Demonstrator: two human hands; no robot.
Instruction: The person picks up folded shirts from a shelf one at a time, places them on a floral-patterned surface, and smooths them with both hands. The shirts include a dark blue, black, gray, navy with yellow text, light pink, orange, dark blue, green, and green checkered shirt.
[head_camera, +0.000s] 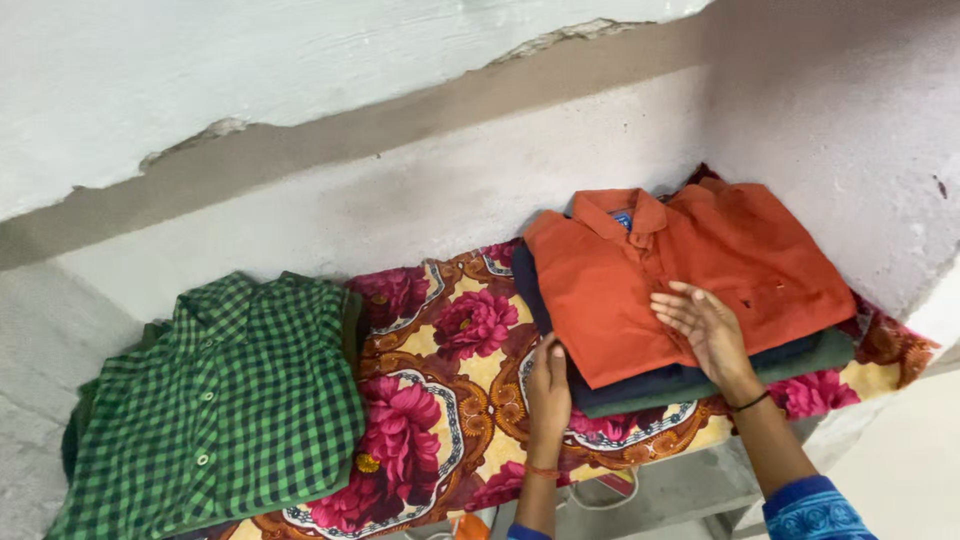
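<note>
A folded orange collared shirt (690, 270) lies on top of a stack of dark folded clothes (660, 385) at the right of a shelf. My right hand (705, 325) rests flat and open on the shirt's front lower part. Against the left side of the stack, my left hand (548, 385) has its fingers tucked at the edge of the dark clothes under the orange shirt. Whether it grips anything is unclear. A thin dark band circles my right wrist.
A floral cloth (450, 370) in pink, yellow and brown covers the shelf. A folded green checked shirt (240, 400) sits on another pile at the left. White plastered walls (840, 110) close in behind and to the right.
</note>
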